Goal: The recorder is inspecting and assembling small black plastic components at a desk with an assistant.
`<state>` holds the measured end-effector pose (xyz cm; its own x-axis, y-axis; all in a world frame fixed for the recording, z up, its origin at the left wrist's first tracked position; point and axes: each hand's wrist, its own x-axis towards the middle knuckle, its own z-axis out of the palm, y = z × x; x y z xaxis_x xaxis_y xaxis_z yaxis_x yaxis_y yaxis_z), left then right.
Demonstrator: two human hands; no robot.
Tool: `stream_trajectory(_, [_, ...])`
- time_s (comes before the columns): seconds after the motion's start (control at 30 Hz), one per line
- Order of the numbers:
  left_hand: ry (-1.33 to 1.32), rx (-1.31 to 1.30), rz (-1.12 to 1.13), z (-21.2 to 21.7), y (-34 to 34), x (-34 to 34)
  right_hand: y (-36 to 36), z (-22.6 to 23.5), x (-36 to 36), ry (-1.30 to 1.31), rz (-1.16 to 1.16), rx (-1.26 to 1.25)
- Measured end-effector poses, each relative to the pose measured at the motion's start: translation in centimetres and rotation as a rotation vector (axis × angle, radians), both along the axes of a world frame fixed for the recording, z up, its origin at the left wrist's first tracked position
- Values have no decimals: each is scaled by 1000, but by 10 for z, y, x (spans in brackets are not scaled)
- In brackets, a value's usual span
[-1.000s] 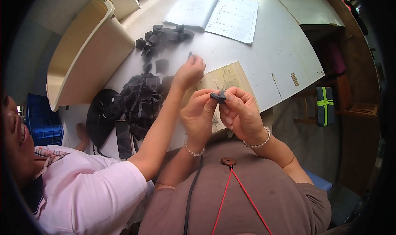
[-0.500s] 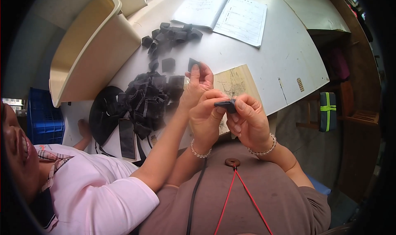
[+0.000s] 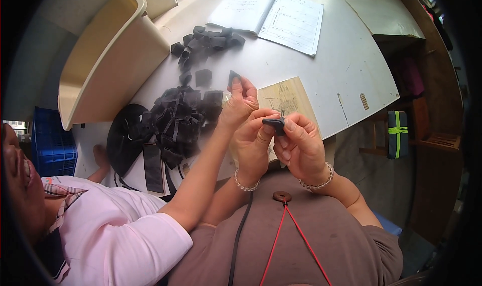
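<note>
two hands on this one little job. around me there's a white table (image 3: 321, 70) with a big pile of dark strap pieces (image 3: 181, 120), a smaller row of the same pieces (image 3: 208, 40) further up, an open notebook (image 3: 273, 15), a wooden board (image 3: 288, 97) right under my hands, a cream plastic bin (image 3: 105, 60) tipped on its side, and a dark phone (image 3: 153, 168) near the table edge. a co-worker in a pink sleeve (image 3: 125, 236) sits on my left, and their hand (image 3: 241, 97) reaches across in front of mine, pinching its own dark piece (image 3: 233, 76), so it covers part of the pile and sits just beside my left knuckles.

most of the piece i'm holding is buried under my fingers, so its shape is hard to make out, and the board is half covered too.

my left hand (image 3: 253, 140) and right hand (image 3: 298, 145) are both curled in tight, fingertips pinching the small dark strap piece (image 3: 275, 124) from either side, held up between them above the board, close to my chest.
</note>
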<state>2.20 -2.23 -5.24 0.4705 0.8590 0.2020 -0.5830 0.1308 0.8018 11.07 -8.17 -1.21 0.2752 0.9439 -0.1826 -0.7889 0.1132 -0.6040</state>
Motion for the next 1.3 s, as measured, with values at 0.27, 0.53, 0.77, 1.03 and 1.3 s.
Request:
stream_trajectory(0.27, [-4, 43, 17, 2, -1, -1, -3, -4, -2, -2, -10, 36])
stream_trajectory(0.53, [49, 76, 31, -1, 2, 0, -3, -7, 0, -28, -3, 28])
stream_trajectory(0.77, [47, 52, 17, -1, 0, -1, -4, -4, 0, -25, -9, 26])
stream_trajectory(1.03, [5, 26, -2, 0, 1, -1, 0, -7, 0, -51, -17, 34])
stream_trajectory(1.3, [67, 60, 20, 3, 5, -2, 0, -8, -1, -51, -12, 25])
